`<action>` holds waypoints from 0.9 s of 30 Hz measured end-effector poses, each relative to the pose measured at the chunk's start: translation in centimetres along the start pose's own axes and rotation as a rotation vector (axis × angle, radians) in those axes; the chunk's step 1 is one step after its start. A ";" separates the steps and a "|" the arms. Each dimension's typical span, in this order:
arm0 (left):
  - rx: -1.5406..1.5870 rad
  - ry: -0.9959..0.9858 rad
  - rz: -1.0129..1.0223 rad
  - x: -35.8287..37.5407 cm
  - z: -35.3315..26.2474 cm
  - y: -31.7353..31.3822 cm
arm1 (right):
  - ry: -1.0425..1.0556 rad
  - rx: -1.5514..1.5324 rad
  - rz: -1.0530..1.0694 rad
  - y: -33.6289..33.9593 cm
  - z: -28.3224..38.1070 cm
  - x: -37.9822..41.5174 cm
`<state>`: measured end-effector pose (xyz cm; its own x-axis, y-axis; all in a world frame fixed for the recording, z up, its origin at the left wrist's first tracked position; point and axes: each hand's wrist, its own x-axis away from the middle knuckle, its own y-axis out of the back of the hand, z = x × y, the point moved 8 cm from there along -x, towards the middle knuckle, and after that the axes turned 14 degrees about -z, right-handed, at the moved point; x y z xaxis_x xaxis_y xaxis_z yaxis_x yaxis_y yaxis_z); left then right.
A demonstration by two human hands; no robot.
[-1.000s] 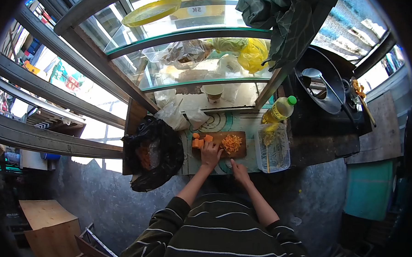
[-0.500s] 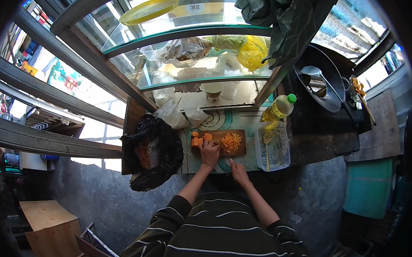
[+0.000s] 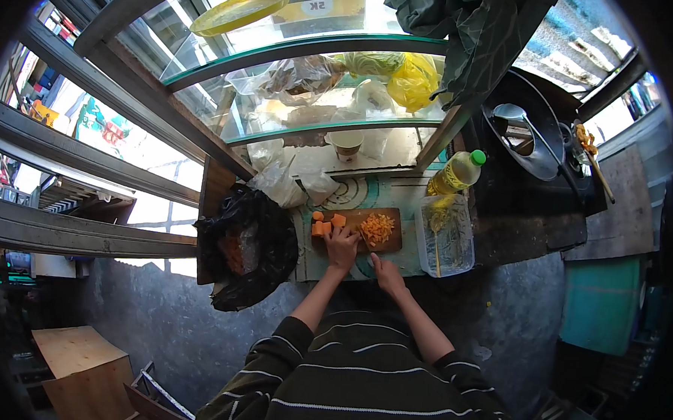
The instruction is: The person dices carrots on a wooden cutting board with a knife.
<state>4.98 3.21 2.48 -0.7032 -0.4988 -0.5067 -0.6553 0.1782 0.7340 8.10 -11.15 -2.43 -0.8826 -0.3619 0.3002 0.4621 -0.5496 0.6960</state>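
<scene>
On a brown wooden cutting board [image 3: 392, 247], several orange carrot chunks [image 3: 322, 229] sit at the left and a heap of diced carrot [image 3: 377, 228] at the right. My left hand [image 3: 341, 251] is on the board between them, its fingers bent down and closed over a carrot piece that they mostly cover. In my right hand [image 3: 388, 275], at the board's front edge, a knife [image 3: 369, 251] is gripped by its handle. The narrow blade points up and left, its tip close beside my left fingertips.
Left of the board stands a black plastic bag [image 3: 274, 256], with white bags [image 3: 281, 186] behind it. To the right are a clear plastic tub [image 3: 455, 249], an oil bottle [image 3: 456, 174] and a wok [image 3: 530, 155]. A glass display case [image 3: 332, 132] rises behind.
My right hand has shifted slightly up and left, and the knife blade now shows between my hands. My left hand stays nearly in place.
</scene>
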 end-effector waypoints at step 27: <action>-0.123 0.093 -0.063 0.7 -0.4 0.4 | -0.050 0.049 0.162 1.5 0.5 0.1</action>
<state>4.40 2.57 2.62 -0.6293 -0.5831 -0.5137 -0.6546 0.0415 0.7549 8.70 -11.67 -1.03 -0.8010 -0.4038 0.4420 0.5945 -0.4495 0.6667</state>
